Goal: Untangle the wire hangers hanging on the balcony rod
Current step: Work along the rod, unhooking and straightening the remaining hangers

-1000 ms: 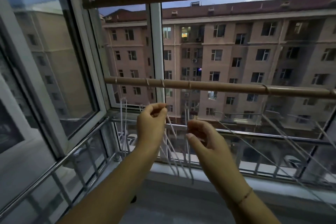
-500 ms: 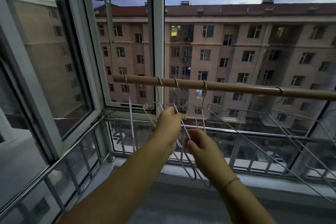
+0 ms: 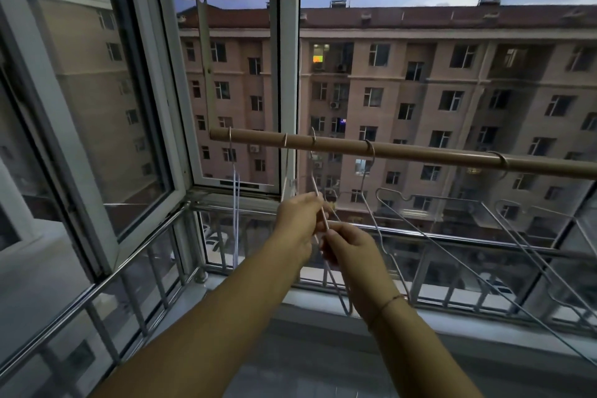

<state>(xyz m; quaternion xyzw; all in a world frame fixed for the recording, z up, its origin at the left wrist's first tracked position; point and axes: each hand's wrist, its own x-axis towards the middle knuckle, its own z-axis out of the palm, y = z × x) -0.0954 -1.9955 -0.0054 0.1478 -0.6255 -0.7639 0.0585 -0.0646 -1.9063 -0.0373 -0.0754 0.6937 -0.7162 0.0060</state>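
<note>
Left hand (image 3: 298,216) and right hand (image 3: 350,245) pinch one hanger (image 3: 318,200) under the rod (image 3: 403,149). Wire likely light, springy; hold near neck.

Below the balcony rod (image 3: 403,152), wire hangers (image 3: 381,223) crowd the middle and right, their slanting wires crossing the space down toward the railing (image 3: 452,237). Between the leftmost hanger (image 3: 235,200) and the cluster lies an open gap. The left hand (image 3: 298,220) and right hand (image 3: 349,247) fill the cluster's near side. The window frame (image 3: 161,107) closes the left.
</note>
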